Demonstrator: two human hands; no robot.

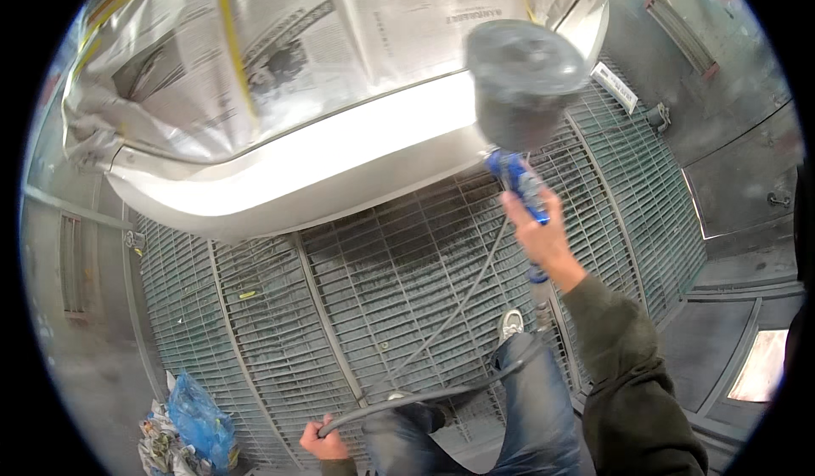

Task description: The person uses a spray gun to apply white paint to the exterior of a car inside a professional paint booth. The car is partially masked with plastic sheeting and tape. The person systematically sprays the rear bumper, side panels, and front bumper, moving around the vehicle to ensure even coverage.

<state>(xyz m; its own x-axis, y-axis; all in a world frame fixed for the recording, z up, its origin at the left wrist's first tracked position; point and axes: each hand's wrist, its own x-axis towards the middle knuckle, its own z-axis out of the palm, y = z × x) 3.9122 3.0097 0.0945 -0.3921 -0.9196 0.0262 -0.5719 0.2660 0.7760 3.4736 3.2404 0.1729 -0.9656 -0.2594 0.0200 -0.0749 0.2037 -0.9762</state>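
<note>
My right hand [543, 230] is wrapped round the handle of a blue spray gun [514, 177] at the right of the view. A large dark grey paint cup [525, 85] sits on top of the gun and hides part of what lies behind. The gun is close to the right part of a white car bumper [331, 157]. From the gun's lower end a grey air hose [441, 391] runs down and across my legs. At the lower left my left hand [326, 440] is closed round that hose.
Masking paper [356, 26] with yellow tape covers the car above the bumper. Below me is a metal floor grating [263, 332]. A blue plastic bag [199, 416] lies beside crumpled paper [161, 446] at the lower left. A white box [615, 87] stands near the right wall.
</note>
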